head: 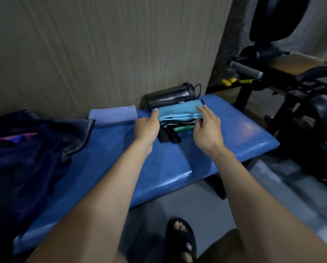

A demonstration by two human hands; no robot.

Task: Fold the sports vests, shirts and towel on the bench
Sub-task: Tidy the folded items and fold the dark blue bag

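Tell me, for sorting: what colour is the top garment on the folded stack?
Light turquoise blue top garment, clearest in the head view.

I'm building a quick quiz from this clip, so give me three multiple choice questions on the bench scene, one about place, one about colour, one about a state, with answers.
1. Where does the black bottle lie?
A. Behind the folded stack
B. On the floor
C. On the dark pile

2. What colour is the top garment of the stack?
A. Red
B. Light blue
C. White

3. How is the towel by the wall?
A. Spread flat
B. Hanging
C. Folded

Answers: 1 A, it lies on the bench against the wall; 2 B, light blue shows between the left hand and right hand; 3 C, it is a compact block.
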